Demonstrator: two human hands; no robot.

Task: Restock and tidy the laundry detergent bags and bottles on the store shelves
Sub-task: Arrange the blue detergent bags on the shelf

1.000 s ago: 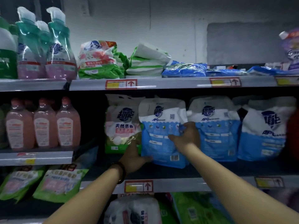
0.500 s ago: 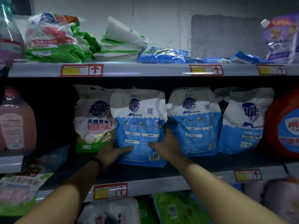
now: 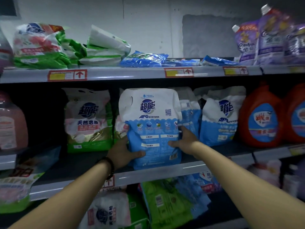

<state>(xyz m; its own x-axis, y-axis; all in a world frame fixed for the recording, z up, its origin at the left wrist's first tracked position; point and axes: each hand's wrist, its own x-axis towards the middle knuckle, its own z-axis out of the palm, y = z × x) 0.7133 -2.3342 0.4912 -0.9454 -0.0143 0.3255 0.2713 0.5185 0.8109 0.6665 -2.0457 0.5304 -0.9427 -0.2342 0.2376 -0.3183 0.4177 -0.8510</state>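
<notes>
**Both hands on the blue-and-white bag, middle shelf**

From my feed, the grey metal middle shelf [image 3: 148,175] spans the view. Upright at its front lip is the blue-and-white plastic detergent bag [image 3: 151,116] (I cannot tell whether its base rests on the shelf or hangs just above it). The bag sits between the hands. The left hand [image 3: 122,152] grips its lower left edge, thumb laid across the front. The right hand [image 3: 184,141] grips the lower right edge, thumb on the front and fingers curled round the side. The other fingers are hidden behind the bag. It also covers most of a similar blue-and-white pouch [image 3: 189,113] just behind it. At the far right, an orange plastic jug [image 3: 297,111] is cut off by the frame. A black wristband [image 3: 109,164] circles the left wrist. The bag's small print is too blurred to read.
</notes>
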